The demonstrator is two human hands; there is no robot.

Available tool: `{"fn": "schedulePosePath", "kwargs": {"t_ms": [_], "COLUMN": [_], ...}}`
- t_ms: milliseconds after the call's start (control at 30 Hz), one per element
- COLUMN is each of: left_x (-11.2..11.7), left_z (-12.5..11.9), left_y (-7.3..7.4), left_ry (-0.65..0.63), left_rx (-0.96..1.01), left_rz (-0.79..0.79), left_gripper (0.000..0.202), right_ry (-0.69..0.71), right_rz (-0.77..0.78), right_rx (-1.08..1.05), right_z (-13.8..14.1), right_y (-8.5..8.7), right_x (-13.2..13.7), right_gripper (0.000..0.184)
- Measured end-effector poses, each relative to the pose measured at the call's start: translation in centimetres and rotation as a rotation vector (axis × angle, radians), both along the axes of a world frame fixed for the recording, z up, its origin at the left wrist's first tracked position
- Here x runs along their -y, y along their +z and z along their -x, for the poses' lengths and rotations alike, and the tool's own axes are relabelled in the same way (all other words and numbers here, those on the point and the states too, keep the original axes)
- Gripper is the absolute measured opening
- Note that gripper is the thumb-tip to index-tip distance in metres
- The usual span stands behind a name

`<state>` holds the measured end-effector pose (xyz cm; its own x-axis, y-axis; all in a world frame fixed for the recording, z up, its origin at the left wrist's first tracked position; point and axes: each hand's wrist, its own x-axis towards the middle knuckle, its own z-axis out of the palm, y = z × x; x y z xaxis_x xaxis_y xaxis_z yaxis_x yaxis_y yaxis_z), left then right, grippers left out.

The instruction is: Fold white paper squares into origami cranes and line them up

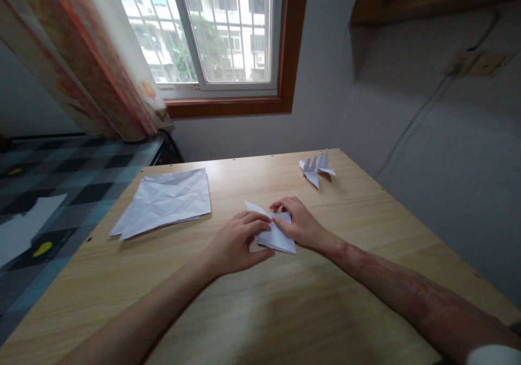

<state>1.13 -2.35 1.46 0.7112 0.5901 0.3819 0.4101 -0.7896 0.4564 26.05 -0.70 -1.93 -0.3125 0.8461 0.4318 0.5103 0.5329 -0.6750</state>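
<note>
A partly folded white sheet of paper (277,240) lies on the wooden table between my hands. My left hand (238,241) rests on its left side, fingertips on the upper layer and thumb stretched along the near edge. From the right, my right hand (300,221) grips the paper, its thumb on top and its fingers curled around the far right edge. A pointed flap sticks out at the far left of the paper. My fingers hide part of the middle folds.
Creased white sheets (171,199) lie stacked at the table's left. Two folded paper cranes (311,172) stand near the far right corner. The wooden table (228,321) ends below a window (228,29). A checked bed (101,164) with white paper (28,229) is at left.
</note>
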Motion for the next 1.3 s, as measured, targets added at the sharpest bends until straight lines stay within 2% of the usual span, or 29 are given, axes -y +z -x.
{"fn": "schedulePosePath", "kwargs": {"t_ms": [133,333,533,633,700,800,900,1000,1100,1200,1300], "left_x": [0.1,0.1,0.0,-0.1,-0.2,-0.1,-0.1,-0.1,-0.2,-0.4,-0.7], "left_z": [0.0,0.1,0.2,0.1,0.1,0.2,0.3,0.4,0.4,0.4,0.4], "left_y": [0.4,0.6,0.2,-0.1,-0.2,-0.2,-0.1,-0.1,-0.2,-0.6,-1.0], "left_ry": [-0.016,0.049,0.013,0.053,0.094,0.154,0.181,0.203,0.228,0.262,0.309], "left_rx": [0.011,0.033,0.037,0.054,0.072,0.099,0.152,0.195,0.196,0.214,0.295], "left_rz": [0.063,0.145,0.143,0.149,0.178,0.249,0.281,0.286,0.295,0.312,0.377], "left_gripper": [0.031,0.019,0.031,0.013,0.009,0.017,0.013,0.011,0.012,0.007,0.013], "right_ry": [0.009,0.012,0.005,0.032,0.103,0.216,0.226,0.115,0.043,0.041,0.044], "right_rz": [0.028,0.048,0.051,0.050,0.022,-0.010,-0.017,0.006,0.101,0.211,0.251], "right_rx": [-0.011,-0.015,-0.021,-0.077,-0.139,-0.164,-0.094,-0.041,-0.086,-0.172,-0.213], "right_z": [0.0,0.0,0.1,0.0,-0.1,-0.3,-0.2,0.1,0.3,0.3,0.3], "right_y": [0.2,0.3,0.3,0.9,1.3,1.8,1.8,1.5,1.0,0.6,0.3], "right_x": [0.1,0.1,0.1,0.4,0.6,1.0,1.1,1.0,0.7,0.5,0.4], "right_gripper": [0.021,0.018,0.018,0.014,0.019,0.034,0.044,0.029,0.013,0.010,0.010]}}
